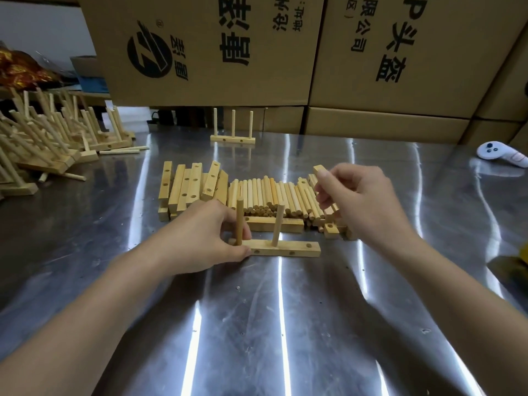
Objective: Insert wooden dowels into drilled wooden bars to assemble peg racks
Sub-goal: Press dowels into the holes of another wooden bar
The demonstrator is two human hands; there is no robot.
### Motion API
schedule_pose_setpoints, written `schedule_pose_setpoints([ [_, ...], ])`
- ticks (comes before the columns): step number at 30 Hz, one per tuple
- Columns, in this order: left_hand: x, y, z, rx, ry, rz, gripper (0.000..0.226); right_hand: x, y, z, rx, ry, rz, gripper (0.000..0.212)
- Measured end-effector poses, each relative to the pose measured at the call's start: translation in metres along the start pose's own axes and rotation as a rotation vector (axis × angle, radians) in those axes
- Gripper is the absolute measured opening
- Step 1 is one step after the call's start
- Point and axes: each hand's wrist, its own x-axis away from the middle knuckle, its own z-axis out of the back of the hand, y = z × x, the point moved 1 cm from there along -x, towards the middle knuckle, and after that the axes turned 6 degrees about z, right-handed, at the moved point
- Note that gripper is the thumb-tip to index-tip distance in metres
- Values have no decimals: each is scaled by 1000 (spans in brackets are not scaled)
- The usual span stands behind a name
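Held the bar (285,248) flat at the centre of the worktop (257,324) with the left grip (205,235), fingers curled round its 9 o'clock end and the foot of the first dowel (239,221). Stood that dowel upright in the end hole and a second dowel (277,224) upright in the middle. Showed an unfilled hole (309,245) at the bar's 3 o'clock end.

Hovered the right grip (363,201) at 1 o'clock from the bar, over the dowel pile (265,195), fingers curled down among the dowels. Could not tell whether clenched on one.

Stacked loose bars (188,187) touching the pile's 9 o'clock side. Set one finished rack (233,138) at 12 o'clock, well apart. Heaped more racks (43,138) at 10 o'clock. Lined boxes (257,52) along the far edge. Rested a white controller (497,152) at 2 o'clock.
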Motion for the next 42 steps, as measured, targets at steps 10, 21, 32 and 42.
schedule_pose_setpoints([
  [10,0,-2,-5,59,-15,-1,12,16,22,-37,523,-118,274,44],
  [21,-1,-2,-5,17,-30,-15,12,13,23,-31,551,-119,328,25],
  [32,1,0,-4,31,-37,-14,13,8,17,-19,-281,223,-9,22],
  [42,1,0,-3,46,-38,-11,11,9,17,-23,-430,142,-24,24],
])
